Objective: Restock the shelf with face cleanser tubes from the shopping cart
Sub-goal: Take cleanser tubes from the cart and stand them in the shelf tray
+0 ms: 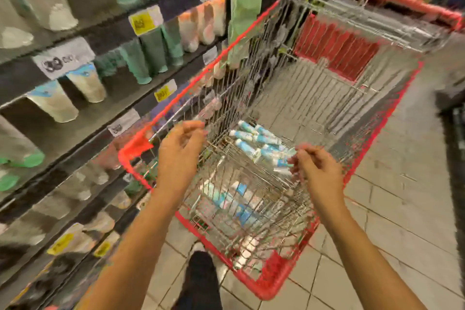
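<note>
Where writing is looked for: white price tags (63,58) and yellow price tags (143,22) are fixed along the shelf edges, but their print is blurred and cannot be read; no brand can be made out on any tube.
Cart: a wire shopping cart with a red plastic rim (274,284) is stood just beside the shelving, on pale floor tiles (402,196); a red slatted flap (337,50) is seen at its far end.
Cart contents: white-and-blue face cleanser tubes (254,141) are heaped in the basket, and more are seen lower down through the wire.
Shelf: the dark tiered store shelf (75,138) is stocked with green tubes (141,58) and white tubes with blue tops (85,83), stood on their caps.
Left hand (178,148): it is held over the cart's near left rim, fingers loosely curled, nothing gripped.
Right hand (317,171): it is held over the basket with curled fingers, their tips beside the heaped tubes; whether a tube is pinched cannot be told.
</note>
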Tool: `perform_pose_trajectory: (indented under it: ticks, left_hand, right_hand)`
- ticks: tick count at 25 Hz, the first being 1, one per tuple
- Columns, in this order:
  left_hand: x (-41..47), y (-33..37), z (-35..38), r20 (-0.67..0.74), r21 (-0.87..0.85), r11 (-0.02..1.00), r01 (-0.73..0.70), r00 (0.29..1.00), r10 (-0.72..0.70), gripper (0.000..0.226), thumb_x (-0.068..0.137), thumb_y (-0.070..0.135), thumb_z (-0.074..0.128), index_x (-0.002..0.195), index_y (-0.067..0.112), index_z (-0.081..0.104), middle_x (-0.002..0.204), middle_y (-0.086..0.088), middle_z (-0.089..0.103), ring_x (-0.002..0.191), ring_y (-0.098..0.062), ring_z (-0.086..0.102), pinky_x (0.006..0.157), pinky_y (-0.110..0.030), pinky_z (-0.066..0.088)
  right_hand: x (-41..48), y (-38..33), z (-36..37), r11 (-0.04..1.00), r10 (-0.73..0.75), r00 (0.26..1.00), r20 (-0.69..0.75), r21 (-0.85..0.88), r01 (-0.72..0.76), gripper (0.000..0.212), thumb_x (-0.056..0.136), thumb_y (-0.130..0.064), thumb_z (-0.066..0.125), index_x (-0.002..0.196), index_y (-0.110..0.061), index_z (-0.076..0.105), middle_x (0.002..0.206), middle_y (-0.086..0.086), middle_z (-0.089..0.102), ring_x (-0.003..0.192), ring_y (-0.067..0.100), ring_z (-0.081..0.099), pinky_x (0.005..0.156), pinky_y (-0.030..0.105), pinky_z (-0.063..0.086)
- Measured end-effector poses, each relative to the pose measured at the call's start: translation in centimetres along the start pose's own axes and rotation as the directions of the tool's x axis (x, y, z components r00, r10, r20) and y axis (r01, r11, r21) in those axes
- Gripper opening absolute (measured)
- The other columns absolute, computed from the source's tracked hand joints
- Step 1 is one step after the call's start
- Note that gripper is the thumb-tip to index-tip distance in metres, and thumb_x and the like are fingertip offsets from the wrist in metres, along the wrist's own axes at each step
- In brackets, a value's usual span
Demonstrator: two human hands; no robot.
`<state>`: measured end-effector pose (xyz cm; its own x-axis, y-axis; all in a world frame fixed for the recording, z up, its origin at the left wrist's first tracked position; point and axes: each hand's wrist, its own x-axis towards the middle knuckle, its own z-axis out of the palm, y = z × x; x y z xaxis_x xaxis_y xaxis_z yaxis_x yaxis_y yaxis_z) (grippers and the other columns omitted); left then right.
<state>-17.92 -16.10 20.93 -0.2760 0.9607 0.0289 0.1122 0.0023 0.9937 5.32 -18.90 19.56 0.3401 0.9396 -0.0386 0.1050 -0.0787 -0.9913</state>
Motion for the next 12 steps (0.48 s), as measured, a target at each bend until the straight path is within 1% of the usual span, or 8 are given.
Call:
perform_pose_trajectory:
  ticks: [2, 5, 7, 9, 10, 11, 12]
  left_hand:
    - [4.6, 0.3, 3.1, 0.097, 0.045, 0.998, -0.033, 0.995, 0.029, 0.014, 0.088, 0.010, 0.059, 0.092, 0.022, 0.065, 0.082, 0.009, 0.065, 0.069, 0.004, 0.058, 0.069, -0.008, 0.045]
    - [11.1, -0.4, 7.8, 0.256, 0.124, 0.991, -0.042, 0.967, 0.009, 0.014, 0.089, 0.007, 0.058, 0.100, 0.009, 0.066, 0.080, 0.003, 0.063, 0.066, 0.003, 0.055, 0.064, -0.004, 0.041]
    - [14.5, -1.9, 11.1, 0.373, 0.175, 0.985, -0.012, 0.926, -0.055, 0.014, 0.089, 0.004, 0.058, 0.101, 0.006, 0.065, 0.074, 0.003, 0.060, 0.056, 0.008, 0.053, 0.059, -0.003, 0.038]
    - [17.0, -4.2, 13.9, 0.451, 0.241, 0.970, 0.037, 0.881, -0.145, 0.012, 0.090, 0.004, 0.056, 0.100, 0.009, 0.063, 0.069, 0.003, 0.057, 0.050, 0.008, 0.052, 0.056, -0.006, 0.039]
    - [17.9, -5.5, 15.0, 0.468, 0.282, 0.957, 0.065, 0.862, -0.196, 0.011, 0.090, 0.005, 0.056, 0.098, 0.011, 0.061, 0.069, 0.002, 0.056, 0.052, 0.005, 0.052, 0.058, -0.011, 0.040]
    - [18.9, -7.1, 16.2, 0.484, 0.323, 0.942, 0.092, 0.839, -0.248, 0.010, 0.091, 0.005, 0.055, 0.096, 0.012, 0.060, 0.069, 0.001, 0.057, 0.057, -0.001, 0.052, 0.062, -0.016, 0.041]
    - [19.8, -8.8, 17.1, 0.498, 0.368, 0.924, 0.102, 0.818, -0.289, 0.010, 0.091, 0.006, 0.055, 0.095, 0.013, 0.060, 0.070, -0.001, 0.057, 0.060, -0.007, 0.051, 0.063, -0.018, 0.040]
  right_hand:
    - [3.9, 1.1, 0.5, 0.999, 0.037, 0.999, -0.035, -0.036, -0.039, 0.017, 0.093, -0.012, 0.054, 0.084, -0.024, 0.061, 0.069, 0.001, 0.066, 0.050, 0.004, 0.058, 0.048, 0.016, 0.046]
    - [9.7, 3.2, 1.3, 0.989, 0.103, 0.989, -0.105, -0.098, -0.113, 0.018, 0.092, -0.013, 0.055, 0.082, -0.026, 0.060, 0.067, -0.003, 0.065, 0.047, 0.001, 0.058, 0.045, 0.016, 0.044]
    - [13.0, 5.3, 1.8, 0.975, 0.157, 0.975, -0.154, -0.134, -0.179, 0.016, 0.093, -0.014, 0.054, 0.081, -0.026, 0.058, 0.066, -0.002, 0.064, 0.045, 0.001, 0.057, 0.043, 0.017, 0.044]
    - [15.5, 8.1, 2.3, 0.948, 0.229, 0.954, -0.191, -0.179, -0.264, 0.016, 0.093, -0.012, 0.053, 0.081, -0.023, 0.055, 0.069, 0.006, 0.064, 0.049, 0.008, 0.059, 0.045, 0.019, 0.044]
    - [16.6, 9.7, 2.5, 0.927, 0.272, 0.940, -0.204, -0.207, -0.313, 0.015, 0.092, -0.010, 0.053, 0.081, -0.020, 0.055, 0.072, 0.011, 0.064, 0.054, 0.016, 0.061, 0.050, 0.022, 0.046]
    - [17.6, 11.6, 2.8, 0.898, 0.325, 0.921, -0.215, -0.234, -0.372, 0.012, 0.090, -0.008, 0.053, 0.082, -0.016, 0.056, 0.075, 0.015, 0.064, 0.061, 0.025, 0.061, 0.056, 0.028, 0.048]
    - [18.3, 13.2, 3.1, 0.864, 0.374, 0.903, -0.213, -0.273, -0.423, 0.009, 0.089, -0.008, 0.053, 0.084, -0.013, 0.058, 0.075, 0.016, 0.063, 0.065, 0.028, 0.061, 0.062, 0.034, 0.050]
